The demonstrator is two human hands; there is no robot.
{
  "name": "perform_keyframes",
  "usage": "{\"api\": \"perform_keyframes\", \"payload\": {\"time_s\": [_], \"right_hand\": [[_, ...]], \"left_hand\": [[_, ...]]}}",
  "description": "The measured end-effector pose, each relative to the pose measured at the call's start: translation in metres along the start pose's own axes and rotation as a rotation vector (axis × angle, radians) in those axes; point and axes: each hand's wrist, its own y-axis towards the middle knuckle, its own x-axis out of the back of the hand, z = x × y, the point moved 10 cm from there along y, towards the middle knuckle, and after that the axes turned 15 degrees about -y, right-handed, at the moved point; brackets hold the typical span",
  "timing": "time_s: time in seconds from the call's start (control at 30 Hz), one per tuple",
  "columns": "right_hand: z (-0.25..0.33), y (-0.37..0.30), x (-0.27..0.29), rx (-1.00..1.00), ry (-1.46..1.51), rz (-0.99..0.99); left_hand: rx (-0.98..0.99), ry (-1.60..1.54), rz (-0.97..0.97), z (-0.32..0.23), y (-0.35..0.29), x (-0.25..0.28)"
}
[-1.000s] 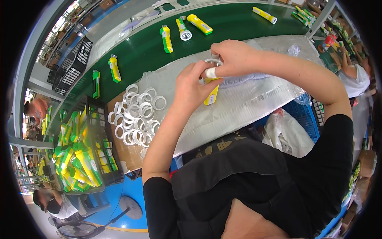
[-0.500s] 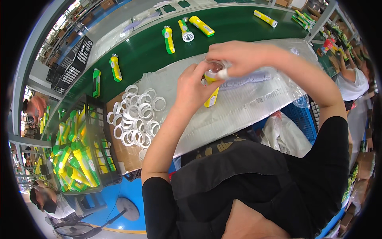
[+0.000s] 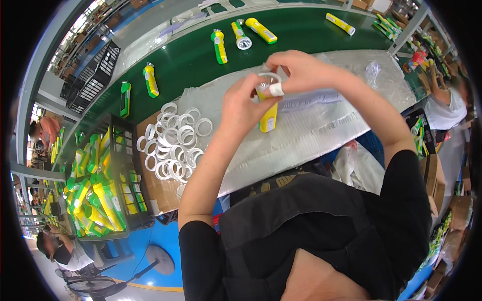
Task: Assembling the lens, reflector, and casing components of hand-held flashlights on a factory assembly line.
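Observation:
A yellow flashlight [image 3: 268, 121] stands tilted between my hands above the foil-covered worktop, with its head end up. My left hand [image 3: 241, 103] is closed around its upper body, the thumb across the near side. At the head sits a white ring [image 3: 272, 76] over a clear, shiny part. My right hand [image 3: 304, 72] curls its fingers about this ring from the right; a white wrap covers one finger. Loose white rings [image 3: 173, 140] lie piled on cardboard left of my left forearm. Behind my hands lies a row of thin, pale discs [image 3: 314, 99].
Several yellow-green flashlights, one a white-rimmed flashlight [image 3: 243, 41], lie on the green belt [image 3: 186, 67] beyond the worktop [image 3: 301, 135]. A black crate [image 3: 131, 220] full of flashlights stands at left. A crumpled clear bag [image 3: 373, 72] lies at right. Other people sit at both sides.
My right hand, blurred before, now shows sharply, and its fingers have shifted around the white ring. The left hand keeps its hold on the flashlight. The whole view has shifted slightly.

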Motion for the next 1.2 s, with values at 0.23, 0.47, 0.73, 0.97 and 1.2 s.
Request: {"api": "perform_keyframes", "payload": {"time_s": [0.23,0.47,0.73,0.97,1.2], "right_hand": [[-0.009,-0.033,-0.093,-0.175,0.833,-0.322],[0.109,-0.064,-0.163,-0.138,1.662,0.461],[0.020,0.060,-0.081,0.223,1.395,0.366],[-0.220,0.204,-0.111,-0.573,-0.201,-0.309],[-0.264,0.218,-0.153,-0.644,-0.081,0.047]], "left_hand": [[0.005,-0.193,-0.068,0.018,-0.012,0.020],[0.385,-0.999,-0.117,0.042,-0.023,0.013],[-0.249,0.134,0.111,-0.012,0.071,0.074],[-0.085,0.665,-0.390,0.170,0.116,0.154],[0.248,0.819,0.226,0.238,0.103,0.086]]}}
